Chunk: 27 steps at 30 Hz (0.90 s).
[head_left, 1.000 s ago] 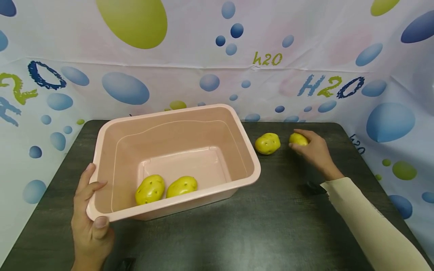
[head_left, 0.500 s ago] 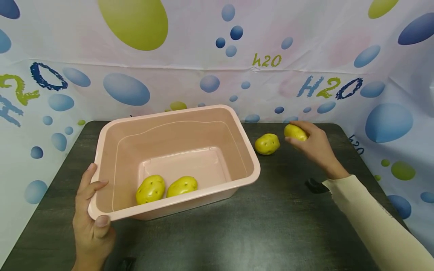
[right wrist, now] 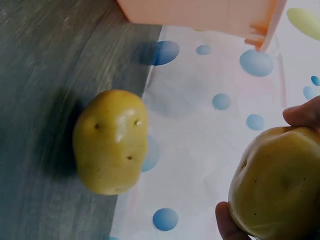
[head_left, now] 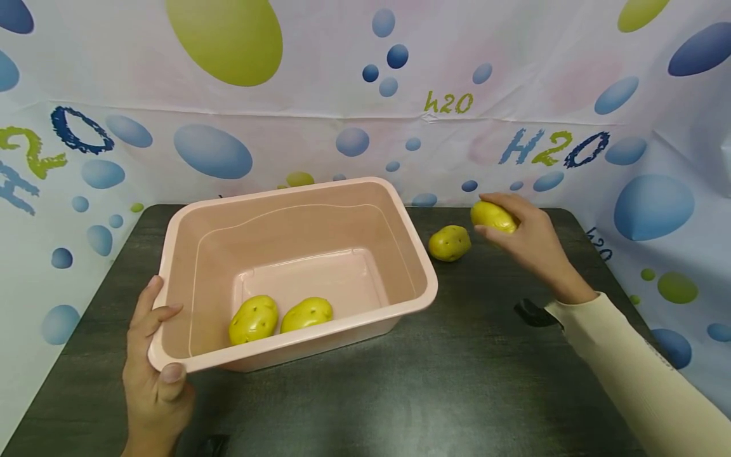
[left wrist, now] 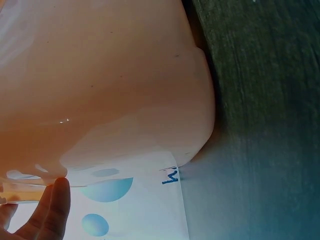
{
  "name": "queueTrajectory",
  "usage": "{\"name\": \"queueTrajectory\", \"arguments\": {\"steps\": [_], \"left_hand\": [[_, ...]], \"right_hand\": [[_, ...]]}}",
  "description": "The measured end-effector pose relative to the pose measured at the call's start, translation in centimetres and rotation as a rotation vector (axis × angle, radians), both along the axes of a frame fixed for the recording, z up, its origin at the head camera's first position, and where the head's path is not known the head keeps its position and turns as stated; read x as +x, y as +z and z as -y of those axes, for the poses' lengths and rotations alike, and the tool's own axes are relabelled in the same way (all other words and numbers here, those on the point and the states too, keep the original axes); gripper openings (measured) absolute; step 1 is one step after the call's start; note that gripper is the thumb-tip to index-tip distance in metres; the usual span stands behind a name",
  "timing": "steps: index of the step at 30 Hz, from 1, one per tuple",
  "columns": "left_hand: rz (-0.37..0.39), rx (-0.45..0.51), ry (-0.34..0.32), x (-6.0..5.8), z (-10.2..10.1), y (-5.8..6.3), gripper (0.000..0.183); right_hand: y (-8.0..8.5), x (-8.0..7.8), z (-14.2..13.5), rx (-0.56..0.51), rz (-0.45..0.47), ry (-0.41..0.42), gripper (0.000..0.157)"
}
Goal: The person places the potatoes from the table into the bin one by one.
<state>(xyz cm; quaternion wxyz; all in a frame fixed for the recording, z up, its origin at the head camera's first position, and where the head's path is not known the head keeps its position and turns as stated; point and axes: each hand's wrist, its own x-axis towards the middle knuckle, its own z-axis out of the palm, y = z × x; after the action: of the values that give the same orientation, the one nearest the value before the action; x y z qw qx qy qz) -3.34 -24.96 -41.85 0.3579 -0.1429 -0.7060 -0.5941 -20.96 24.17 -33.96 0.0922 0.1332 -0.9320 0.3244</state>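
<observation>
My left hand (head_left: 154, 374) grips the left rim of a pale pink plastic basin (head_left: 297, 231), thumb at the front corner and fingers over the edge. The basin is tilted toward me. Two yellow potatoes lie inside along its front wall, a left potato (head_left: 254, 319) and a right potato (head_left: 306, 313). At the back right, my right hand (head_left: 531, 238) holds another potato (head_left: 493, 216) between thumb and fingers, raised above the table. Just left of it a further potato (head_left: 450, 243) rests on the table; the right wrist view shows both potatoes closely.
The dark wood-look table (head_left: 365, 393) meets a white backdrop (head_left: 320, 63) printed with blue and green drops at its far edge. A small black object (head_left: 533, 313) lies by the right wrist, and another dark object (head_left: 212, 445) by the left wrist.
My right hand has lifted its potato off the table and moved it slightly left, toward the loose potato. The left hand and the basin have stayed nearly still.
</observation>
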Motion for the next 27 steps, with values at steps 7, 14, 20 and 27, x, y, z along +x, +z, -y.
{"name": "queueTrajectory", "arguments": {"steps": [7, 14, 20, 27], "left_hand": [[0.0, 0.006, -0.017, 0.0, 0.0, 0.0, 0.065], [0.002, 0.007, -0.023, 0.0, -0.1, 0.0, 0.065], [0.014, -0.007, -0.01, 0.0, -0.1, -0.1, 0.065], [0.006, -0.001, -0.017, 0.0, -0.1, -0.1, 0.064]], "right_hand": [[1.4, 0.6, 0.9, -0.006, -0.008, 0.021, 0.058], [2.8, 1.1, 2.1, -0.025, -0.036, 0.059, 0.055], [3.7, 1.5, 3.0, -0.039, -0.082, 0.104, 0.055], [5.0, 2.2, 4.2, -0.052, -0.123, 0.154, 0.056]]}}
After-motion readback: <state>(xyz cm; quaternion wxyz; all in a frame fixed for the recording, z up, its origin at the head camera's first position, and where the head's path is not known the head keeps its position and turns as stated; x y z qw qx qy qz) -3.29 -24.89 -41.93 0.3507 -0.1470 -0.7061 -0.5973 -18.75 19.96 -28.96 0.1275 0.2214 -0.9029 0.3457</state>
